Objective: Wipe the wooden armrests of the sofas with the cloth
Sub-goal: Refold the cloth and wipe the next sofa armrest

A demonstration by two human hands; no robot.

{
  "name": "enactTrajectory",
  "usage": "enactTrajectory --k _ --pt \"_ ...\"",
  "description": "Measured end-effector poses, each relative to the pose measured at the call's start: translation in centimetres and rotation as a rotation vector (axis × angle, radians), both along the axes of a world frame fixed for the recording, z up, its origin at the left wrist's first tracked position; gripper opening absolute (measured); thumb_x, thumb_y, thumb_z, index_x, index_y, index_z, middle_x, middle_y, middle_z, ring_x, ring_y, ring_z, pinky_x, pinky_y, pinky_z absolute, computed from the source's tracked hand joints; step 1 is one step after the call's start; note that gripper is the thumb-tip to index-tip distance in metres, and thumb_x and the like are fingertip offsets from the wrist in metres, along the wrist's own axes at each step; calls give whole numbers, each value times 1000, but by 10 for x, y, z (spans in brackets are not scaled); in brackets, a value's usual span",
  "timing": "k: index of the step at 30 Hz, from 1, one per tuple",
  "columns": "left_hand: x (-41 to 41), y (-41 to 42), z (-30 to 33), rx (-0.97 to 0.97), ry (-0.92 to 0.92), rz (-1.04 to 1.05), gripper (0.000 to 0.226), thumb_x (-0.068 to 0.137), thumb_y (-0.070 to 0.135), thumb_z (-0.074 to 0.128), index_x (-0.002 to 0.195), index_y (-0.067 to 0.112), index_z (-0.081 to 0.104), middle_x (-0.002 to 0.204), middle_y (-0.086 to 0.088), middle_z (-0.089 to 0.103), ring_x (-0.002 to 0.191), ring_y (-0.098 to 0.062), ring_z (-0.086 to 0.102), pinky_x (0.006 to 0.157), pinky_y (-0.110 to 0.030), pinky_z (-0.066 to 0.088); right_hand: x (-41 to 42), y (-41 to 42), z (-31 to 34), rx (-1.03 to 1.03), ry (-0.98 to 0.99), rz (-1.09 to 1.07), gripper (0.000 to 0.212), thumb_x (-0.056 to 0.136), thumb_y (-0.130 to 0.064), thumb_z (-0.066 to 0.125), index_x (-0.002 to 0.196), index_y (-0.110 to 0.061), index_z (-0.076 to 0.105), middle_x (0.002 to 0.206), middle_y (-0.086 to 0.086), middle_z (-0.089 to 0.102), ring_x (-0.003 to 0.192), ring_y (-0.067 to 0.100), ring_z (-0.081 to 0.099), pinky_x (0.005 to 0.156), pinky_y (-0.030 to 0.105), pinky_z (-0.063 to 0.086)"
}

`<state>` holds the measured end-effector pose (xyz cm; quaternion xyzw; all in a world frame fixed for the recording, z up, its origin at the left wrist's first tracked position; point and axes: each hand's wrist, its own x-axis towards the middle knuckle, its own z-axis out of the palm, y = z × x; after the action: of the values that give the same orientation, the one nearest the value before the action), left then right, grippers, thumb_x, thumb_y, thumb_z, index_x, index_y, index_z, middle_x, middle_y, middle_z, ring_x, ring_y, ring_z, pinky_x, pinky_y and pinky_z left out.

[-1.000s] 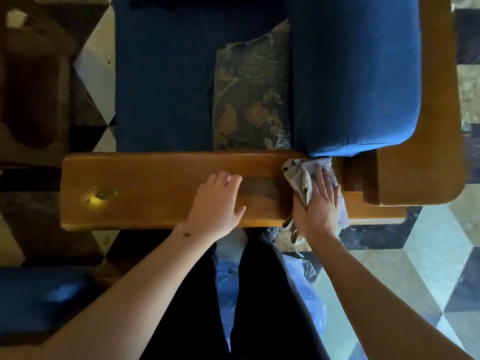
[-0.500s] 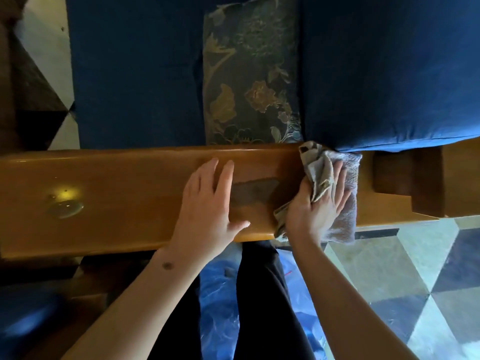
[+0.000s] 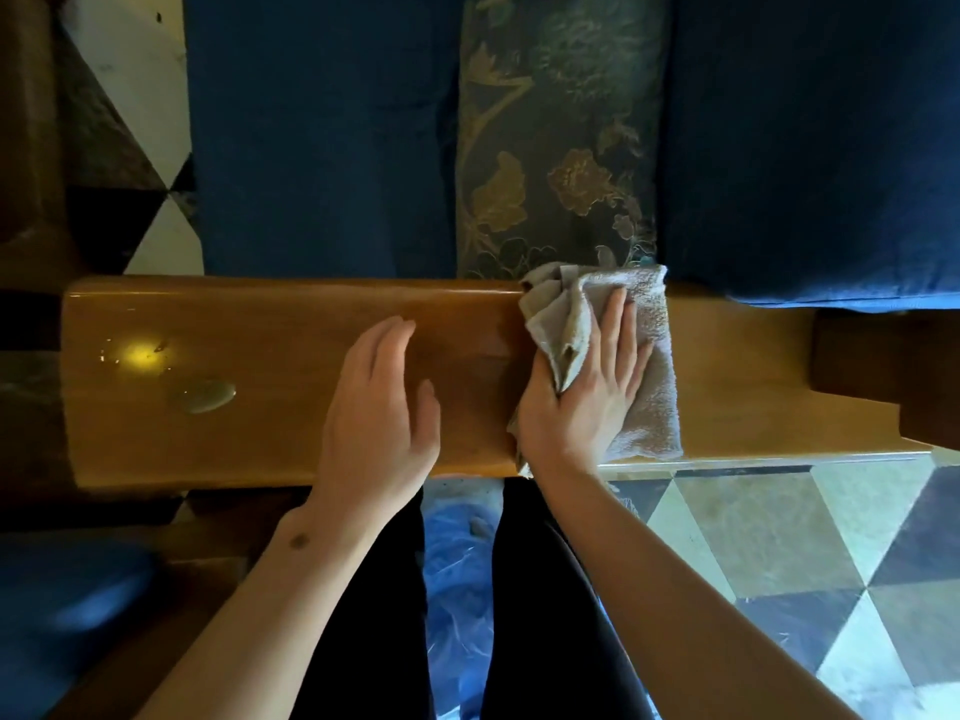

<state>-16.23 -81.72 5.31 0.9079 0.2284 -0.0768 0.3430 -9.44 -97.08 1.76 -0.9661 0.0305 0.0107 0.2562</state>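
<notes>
My right hand (image 3: 582,392) lies flat on the grey cloth (image 3: 647,356), a little right of the middle of the frame, its fingers (image 3: 615,324) straight and slightly spread, pressing the cloth down onto the wooden armrest (image 3: 260,366). A bunched fold of the cloth rises between my thumb and forefinger, and the rest spreads out to the right of my hand, reaching from the far edge of the armrest almost to the near edge.

My left hand (image 3: 379,413) sits just left of it at the centre of the frame, palm down over the bare wood, fingers straight and close together, thumb held out toward the cloth; whether the palm touches the wood I cannot tell.

The armrest runs across the frame from left to right. A glossy wet patch (image 3: 205,396) and a bright glint of light lie on it toward the left. Beyond it, in the upper half, are the blue sofa cushions (image 3: 322,137) with a dark floral cushion (image 3: 556,148) between them. At lower right is a tiled floor (image 3: 779,553) in pale and dark triangles.
</notes>
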Motion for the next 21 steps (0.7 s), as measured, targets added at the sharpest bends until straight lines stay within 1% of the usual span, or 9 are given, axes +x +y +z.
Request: enactTrajectory --k 2,3,5,9,12,14,16,19,21 --pt "-6 9 3 -9 -14 87 49 96 6 56 144 8 46 146 -9 50 136 -21 46 112 -27 36 -4 12 -2 -7 5 29 65 97 -46 36 158 -24 35 169 8 30 159 28 20 131 49 4" --pt "-9 13 5 -8 -18 119 50 94 0 55 142 8 47 144 -10 51 135 -22 48 111 -28 38 -6 17 -3 -10 6 40 65 97 -46 37 158 -23 36 170 7 30 159 28 19 131 49 3" --pt "-17 25 9 4 -30 149 53 88 -8 56 139 7 50 141 -12 52 132 -25 51 109 -36 45 -11 30 -5 -11 1 48 65 97 -46 38 158 -23 38 170 6 29 159 27 19 131 49 3" --pt "-30 46 14 82 26 116 56 87 -6 64 139 6 51 146 -15 49 136 -29 48 108 -48 49 -21 58 -11 -25 -31 58 64 98 -47 39 159 -27 35 170 6 30 159 27 20 131 50 5" --pt "-43 63 15 29 -41 212 57 90 -5 63 143 6 45 144 -15 49 134 -25 49 107 -46 50 -32 84 -14 -37 -40 159 64 98 -46 40 159 -29 31 170 5 29 159 26 19 131 48 4" --pt "-50 75 13 -3 -162 272 54 92 -5 60 143 2 43 139 -19 50 128 -25 51 106 -42 50 -36 92 -16 -18 -35 340 69 94 -44 48 159 -26 33 170 7 29 160 25 17 131 47 2" --pt "-56 81 10 9 -266 249 48 94 -4 56 141 -6 43 134 -24 51 123 -29 53 104 -41 48 -34 85 -15 -73 -26 591 75 91 -45 57 159 -26 32 171 8 27 161 24 13 131 45 -2" --pt "-56 77 8 21 -302 189 47 96 4 54 140 -8 45 135 -27 51 124 -34 52 105 -43 47 -22 67 -12 -116 -16 1012 90 83 -50 72 159 -24 31 172 12 23 161 27 11 131 50 0" --pt "-54 72 10 12 -272 148 45 97 6 53 140 -6 48 137 -26 51 128 -36 51 109 -45 44 -12 58 -10 -144 -14 1247 91 83 -54 71 160 -21 34 171 14 23 161 30 13 130 54 3"
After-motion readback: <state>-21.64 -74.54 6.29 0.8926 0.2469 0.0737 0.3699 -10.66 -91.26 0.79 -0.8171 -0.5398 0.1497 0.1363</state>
